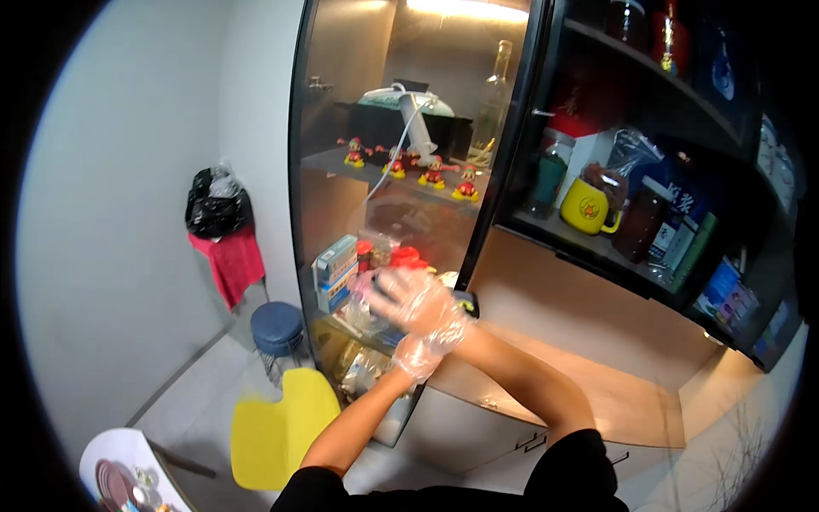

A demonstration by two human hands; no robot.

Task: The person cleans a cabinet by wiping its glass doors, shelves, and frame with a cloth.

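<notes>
Both my hands wear clear, crinkled plastic gloves and overlap in front of the lower shelf of a tall glass-fronted cabinet. My right hand (408,299) is on top, its fingers stretched toward the upper left and somewhat blurred. Below its wrist is my left hand (418,353), with only the gloved wrist part clearly visible; its fingers are hidden. Near my right fingertips are a blue-and-white box (337,271) and a red-topped item (408,257). Whether either hand touches these is unclear.
Red-and-yellow figurines (433,173) line the shelf above, with a glass bottle (495,98) behind. A yellow mug (585,206) stands in the right cabinet. Below left are a yellow chair (284,431), a blue stool (277,327) and a white table (115,444).
</notes>
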